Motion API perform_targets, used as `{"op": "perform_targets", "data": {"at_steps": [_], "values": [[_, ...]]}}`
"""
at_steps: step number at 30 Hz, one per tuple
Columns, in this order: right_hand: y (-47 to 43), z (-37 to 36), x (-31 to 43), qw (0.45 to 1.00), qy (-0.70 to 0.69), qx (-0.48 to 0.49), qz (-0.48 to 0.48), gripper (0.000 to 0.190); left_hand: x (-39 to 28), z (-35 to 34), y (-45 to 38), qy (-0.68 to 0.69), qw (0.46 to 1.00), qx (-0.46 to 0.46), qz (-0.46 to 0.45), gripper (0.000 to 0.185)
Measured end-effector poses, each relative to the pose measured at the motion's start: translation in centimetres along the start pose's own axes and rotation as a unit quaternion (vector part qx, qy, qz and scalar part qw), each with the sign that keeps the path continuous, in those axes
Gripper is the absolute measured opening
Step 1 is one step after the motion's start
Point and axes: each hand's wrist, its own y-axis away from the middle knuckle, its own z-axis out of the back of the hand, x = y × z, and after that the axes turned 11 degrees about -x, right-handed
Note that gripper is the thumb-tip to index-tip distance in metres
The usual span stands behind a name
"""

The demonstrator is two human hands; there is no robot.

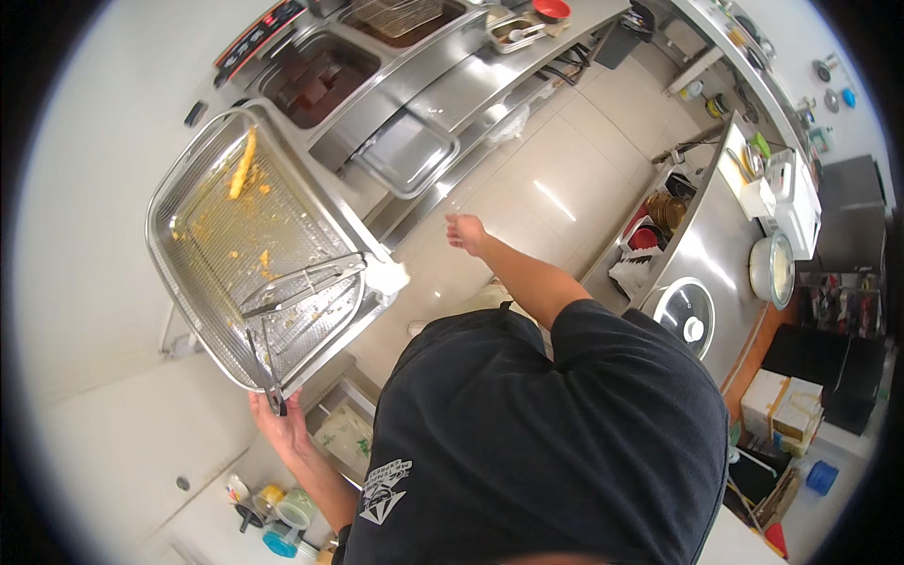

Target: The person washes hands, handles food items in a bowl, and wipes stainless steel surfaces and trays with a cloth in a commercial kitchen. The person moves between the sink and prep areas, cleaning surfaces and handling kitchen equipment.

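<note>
My left hand grips the near corner of a large metal tray, beside the dark handle end of a pair of metal tongs. A perforated basket or liner shows inside the tray, with a golden fried piece and scattered crumbs on it. Another pair of tongs lies across the tray's near right part. A white cloth or paper is at the tray's right edge. My right hand is held out above the floor, loosely curled, with nothing in it.
Ahead are fryer wells with dark oil, a wire basket and a metal lid or tray. On the right, a steel counter bears a glass lid and a pot. Tubs stand at lower left.
</note>
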Motion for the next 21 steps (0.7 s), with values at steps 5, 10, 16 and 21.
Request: {"op": "perform_targets", "data": {"at_steps": [5,10,16,21], "values": [[5.8,3.9,-4.0,0.999,-0.004,-0.031,-0.015,0.022,-1.9,1.5,-2.4,0.042,0.994,0.091,0.043,0.029],[10.3,4.3,-3.7,0.995,-0.024,-0.101,0.0,0.017,-5.1,3.4,-6.6,0.039,0.979,0.142,0.139,0.031],[15.7,2.6,-3.8,0.993,-0.072,-0.074,0.055,0.022,-9.6,-1.1,-6.1,-0.061,0.962,0.19,0.185,0.026],[21.6,2.6,3.4,0.96,-0.222,0.157,0.068,0.017,-4.1,-11.4,-4.5,-0.085,0.921,0.332,0.186,0.028]]}}
